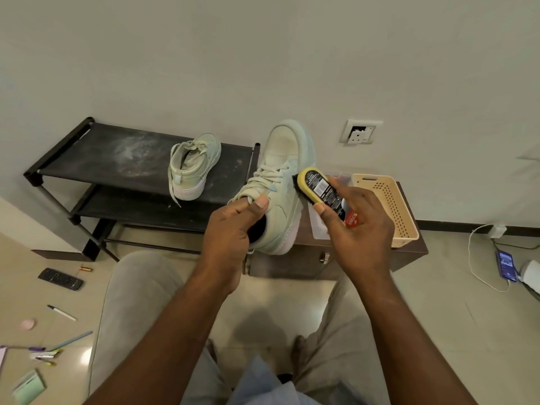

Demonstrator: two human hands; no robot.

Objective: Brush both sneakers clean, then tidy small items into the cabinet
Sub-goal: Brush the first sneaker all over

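My left hand [233, 229] grips a pale green sneaker [282, 171] at its collar, fingers inside the opening, and holds it toe-up in the air. My right hand [356, 226] holds a yellow shoe brush [317, 185] with a black label. Its dark bristles touch the sneaker's right side near the laces. The second pale green sneaker [193, 165] stands on the top shelf of a black shoe rack [111, 159], heel toward me.
A low brown cabinet [409, 255] on the right carries a beige perforated basket [385, 206]. On the floor at left lie a remote [60, 278], a battery [85, 269], pens [62, 312], a pink disc [28, 324] and a green pad [29, 387]. A charging phone [507, 266] lies right.
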